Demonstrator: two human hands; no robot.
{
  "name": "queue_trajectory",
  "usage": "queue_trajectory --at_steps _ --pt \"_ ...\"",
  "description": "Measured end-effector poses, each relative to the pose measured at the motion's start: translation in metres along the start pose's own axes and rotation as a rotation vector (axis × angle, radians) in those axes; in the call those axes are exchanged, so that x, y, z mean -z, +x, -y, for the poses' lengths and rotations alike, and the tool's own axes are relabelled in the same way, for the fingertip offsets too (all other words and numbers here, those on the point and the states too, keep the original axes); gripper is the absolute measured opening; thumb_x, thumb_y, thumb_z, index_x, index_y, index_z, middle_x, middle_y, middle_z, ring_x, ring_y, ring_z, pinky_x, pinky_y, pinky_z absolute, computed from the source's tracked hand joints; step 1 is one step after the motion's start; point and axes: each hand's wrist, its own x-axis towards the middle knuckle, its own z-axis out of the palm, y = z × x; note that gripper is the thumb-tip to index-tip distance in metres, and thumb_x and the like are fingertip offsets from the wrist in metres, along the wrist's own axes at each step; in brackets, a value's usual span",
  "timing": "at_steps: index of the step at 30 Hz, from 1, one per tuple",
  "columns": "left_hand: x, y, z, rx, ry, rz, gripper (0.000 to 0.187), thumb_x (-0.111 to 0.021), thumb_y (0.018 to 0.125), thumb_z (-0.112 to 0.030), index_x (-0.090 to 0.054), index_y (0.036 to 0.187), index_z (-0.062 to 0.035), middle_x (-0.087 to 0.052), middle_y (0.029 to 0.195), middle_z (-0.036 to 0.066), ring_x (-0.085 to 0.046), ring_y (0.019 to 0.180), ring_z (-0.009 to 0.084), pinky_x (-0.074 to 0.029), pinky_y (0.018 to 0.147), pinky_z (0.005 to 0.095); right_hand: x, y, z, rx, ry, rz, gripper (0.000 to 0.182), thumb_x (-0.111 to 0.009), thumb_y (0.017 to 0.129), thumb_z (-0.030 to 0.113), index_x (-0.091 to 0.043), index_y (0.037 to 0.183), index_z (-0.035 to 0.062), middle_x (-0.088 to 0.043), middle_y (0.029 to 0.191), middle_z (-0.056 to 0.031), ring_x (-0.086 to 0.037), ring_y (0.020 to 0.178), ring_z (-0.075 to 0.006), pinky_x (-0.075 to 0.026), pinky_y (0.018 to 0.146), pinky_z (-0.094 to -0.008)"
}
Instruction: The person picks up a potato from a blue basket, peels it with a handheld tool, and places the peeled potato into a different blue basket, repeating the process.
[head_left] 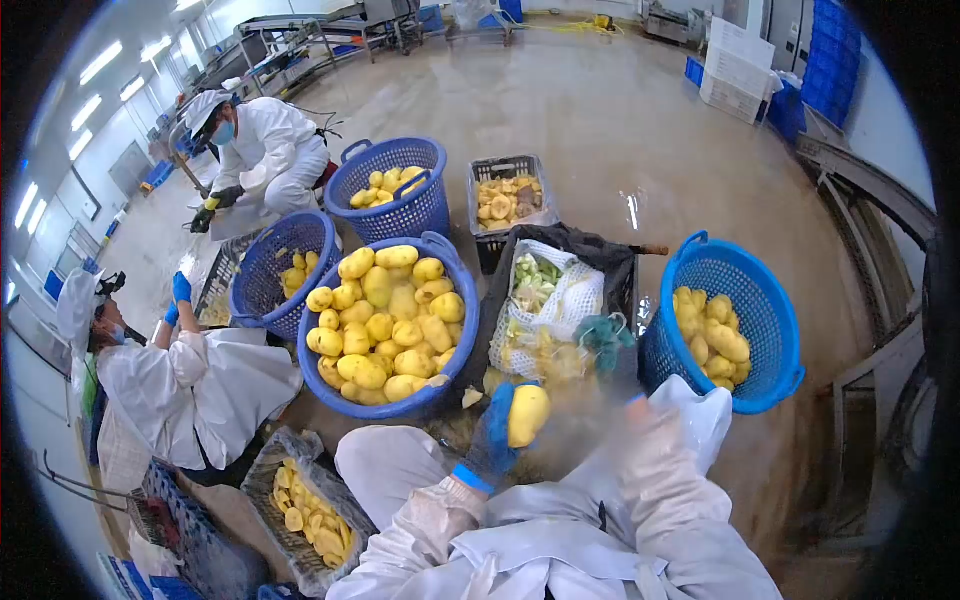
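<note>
My left hand (pixel 490 440), in a dark blue glove, is closed around a yellow potato (pixel 528 415) above my lap. Close to the potato, my right hand (pixel 592 425) is smeared by motion, so neither its fingers nor anything in them can be made out. Just beyond my hands stands a crate lined with black plastic (pixel 610 246), holding white foam netting (pixel 575 292), pale green and yellow scraps, and a crumpled dark green glove or cloth (pixel 604 342). A blue basket (pixel 400 410) heaped with yellow potatoes (pixel 385 325) stands left of my hands.
Another blue basket (pixel 745 285) with potatoes stands at right. Further baskets (pixel 425 212) and a crate of cut pieces (pixel 478 225) are beyond. A plastic-lined crate (pixel 265 480) holds yellow slices at lower left. Two co-workers (pixel 190 390) sit or crouch left. Metal framing (pixel 865 170) stands far right.
</note>
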Motion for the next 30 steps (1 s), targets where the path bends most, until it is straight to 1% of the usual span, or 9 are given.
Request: queue_trajectory --at_steps 2,5,6,9,14,19,23,25,30 --pt "0.009 0.013 -0.037 -0.038 0.076 -0.026 0.075 -0.075 0.07 -0.007 -0.035 0.133 0.0052 -0.059 0.111 0.021 -0.06 0.1 0.035 -0.05 0.083 0.0413 -0.014 -0.014 -0.004 0.377 -0.628 0.196 0.021 -0.051 0.093 0.016 -0.065 0.089 0.0 -0.066 0.086 -0.0073 -0.062 0.081 -0.0181 -0.049 0.08 -0.0311" --pt "0.004 0.015 -0.043 -0.102 0.096 -0.071 0.074 -0.075 0.07 -0.005 -0.036 0.132 0.0052 -0.061 0.107 0.021 -0.062 0.095 0.0361 -0.051 0.081 0.0409 -0.023 -0.016 0.018 0.034 -0.319 0.032 0.023 -0.049 0.094 0.016 -0.065 0.09 -0.0004 -0.066 0.086 -0.008 -0.062 0.082 -0.0191 -0.049 0.079 -0.0307" --pt "0.006 0.014 -0.043 -0.101 0.066 -0.04 0.074 -0.075 0.07 -0.004 -0.035 0.132 0.0053 -0.061 0.107 0.021 -0.062 0.095 0.0362 -0.051 0.08 0.0409 0.017 0.004 -0.014 0.303 -0.519 0.079 0.023 -0.051 0.093 0.018 -0.065 0.089 -0.0004 -0.066 0.085 -0.0089 -0.062 0.08 -0.0189 -0.049 0.075 -0.03" --pt "0.012 0.022 -0.047 -0.037 -0.043 0.03 0.074 -0.074 0.071 -0.003 -0.035 0.133 0.0042 -0.06 0.108 0.02 -0.062 0.095 0.0352 -0.051 0.081 0.0406 0.014 0.002 -0.006 -0.081 0.001 -0.029 0.023 -0.05 0.093 0.017 -0.065 0.091 -0.0004 -0.066 0.087 -0.0088 -0.062 0.08 -0.0182 -0.049 0.074 -0.0295" --pt "-0.005 0.008 -0.028 -0.014 0.016 -0.077 0.068 -0.073 0.076 -0.02 -0.039 0.129 0.0059 -0.057 0.113 0.02 -0.058 0.105 0.0343 -0.047 0.089 0.0415 0.016 -0.008 -0.029 0.004 -0.053 0.139 0.034 -0.045 0.097 0.029 -0.063 0.1 0.0004 -0.065 0.089 -0.0082 -0.062 0.081 -0.0174 -0.05 0.077 -0.0304" --pt "-0.036 -0.004 0.023 0.588 -1.211 -0.109 0.063 -0.073 0.077 -0.017 -0.04 0.127 0.0003 -0.055 0.117 0.018 -0.058 0.105 0.03 -0.048 0.089 0.0387 0.0 -0.036 -0.007 0.128 -0.232 0.123 0.025 -0.048 0.094 0.02 -0.064 0.099 0.0022 -0.065 0.093 -0.0089 -0.061 0.086 -0.0169 -0.049 0.08 -0.031" --pt "-0.019 0.008 -0.033 -0.047 -0.029 -0.175 0.058 -0.073 0.075 -0.008 -0.043 0.125 -0.0051 -0.056 0.115 0.014 -0.058 0.105 0.0252 -0.049 0.088 0.0375 0.004 -0.035 -0.014 0.258 -0.574 0.054 0.023 -0.049 0.092 0.016 -0.065 0.1 0.0019 -0.066 0.095 -0.01 -0.062 0.087 -0.0167 -0.048 0.082 -0.0317" --pt "-0.026 0.002 -0.011 0.181 -0.699 -0.193 0.059 -0.074 0.073 -0.006 -0.043 0.123 -0.0039 -0.057 0.111 0.013 -0.058 0.103 0.0251 -0.049 0.087 0.0372 0.023 -0.025 -0.025 -0.119 0.089 -0.008 0.026 -0.047 0.093 0.018 -0.064 0.102 0.0009 -0.067 0.092 -0.0094 -0.062 0.085 -0.0169 -0.048 0.082 -0.0317" --pt "-0.01 0.031 -0.051 1.042 -1.906 -0.183 0.064 -0.078 0.07 -0.007 -0.042 0.122 -0.0005 -0.055 0.111 0.016 -0.059 0.099 0.0272 -0.049 0.086 0.037 -0.015 -0.049 -0.006 -0.1 -0.115 0.159 0.029 -0.043 0.097 0.018 -0.064 0.102 -0.0002 -0.066 0.088 -0.0062 -0.063 0.081 -0.016 -0.049 0.079 -0.0287"
